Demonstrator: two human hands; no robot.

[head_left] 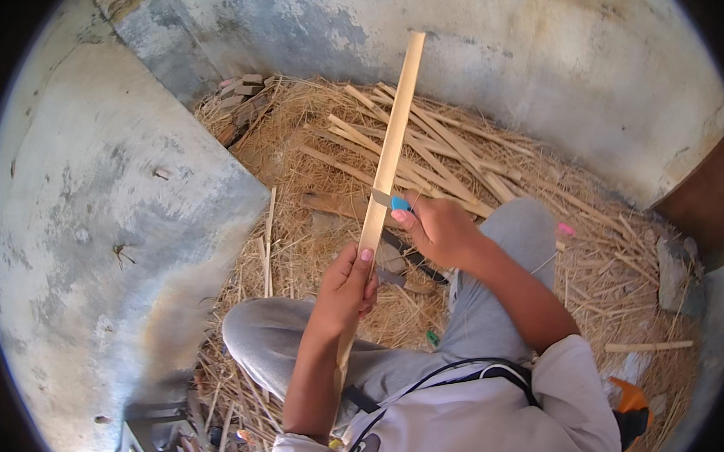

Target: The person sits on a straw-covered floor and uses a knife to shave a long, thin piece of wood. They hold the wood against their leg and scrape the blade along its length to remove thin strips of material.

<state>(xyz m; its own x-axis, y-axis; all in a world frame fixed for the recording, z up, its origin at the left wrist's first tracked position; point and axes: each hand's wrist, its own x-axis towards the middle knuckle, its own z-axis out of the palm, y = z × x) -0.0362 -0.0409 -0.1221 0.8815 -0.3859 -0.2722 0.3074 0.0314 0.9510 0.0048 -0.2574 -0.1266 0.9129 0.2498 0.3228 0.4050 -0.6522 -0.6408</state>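
Note:
A long, pale split-bamboo strip (pixel 398 130) slants up and away from my lap toward the far wall. My left hand (pixel 345 288) is closed around its lower part, thumb lying along its face. In my right hand (pixel 444 228) is a small knife (pixel 400 204) with a blue handle, gripped in closed fingers. Its short blade lies across the strip, a little above my left hand. The strip's lower end passes beneath my left forearm, partly hidden. Whether the blade has bitten into the strip cannot be told.
Several loose strips (pixel 456 155) lie piled on shavings (pixel 366 308) beyond my knees. A dark tool (pixel 413 256) rests on the ground between my legs. Pale walls (pixel 108 215) enclose the left and far sides. A grey box (pixel 157 449) stands at lower left, an orange-and-black object (pixel 632 408) at lower right.

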